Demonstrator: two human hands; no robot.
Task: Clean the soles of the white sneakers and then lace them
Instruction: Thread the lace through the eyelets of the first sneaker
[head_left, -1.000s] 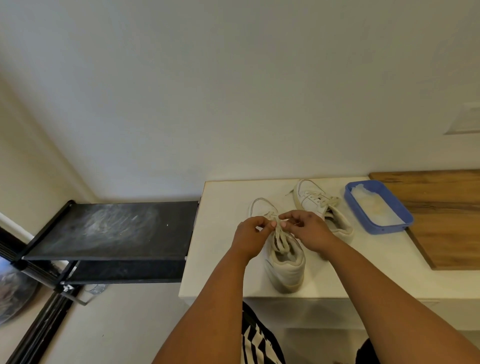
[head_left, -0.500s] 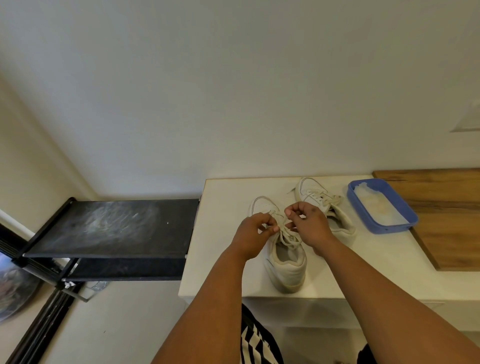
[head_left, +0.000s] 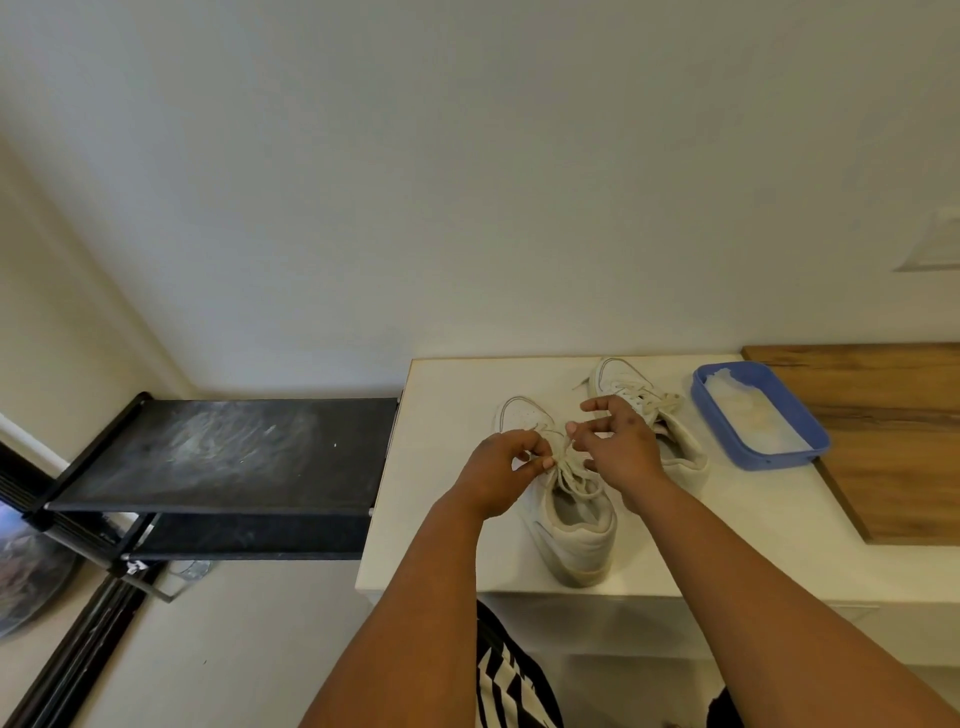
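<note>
Two white sneakers stand on a white counter (head_left: 447, 519). The near sneaker (head_left: 574, 535) points away from me, heel toward the front edge. Its off-white lace (head_left: 569, 470) is bunched over the tongue. My left hand (head_left: 501, 470) pinches the lace between thumb and forefinger on the shoe's left side. My right hand (head_left: 618, 447) is over the right side, thumb and forefinger on the lace, the other fingers spread. The far sneaker (head_left: 631, 392) lies behind my right hand, laced, partly hidden.
A blue plastic tray (head_left: 810, 457) with white contents sits right of the shoes. A wooden board (head_left: 893, 452) lies further right. A black shelf rack (head_left: 223, 452) stands left of the counter, lower down. A wall rises right behind the counter.
Both hands have stayed on the near sneaker's lace. My right hand's fingers have spread apart and lifted. The lace loops over the tongue have shifted.
</note>
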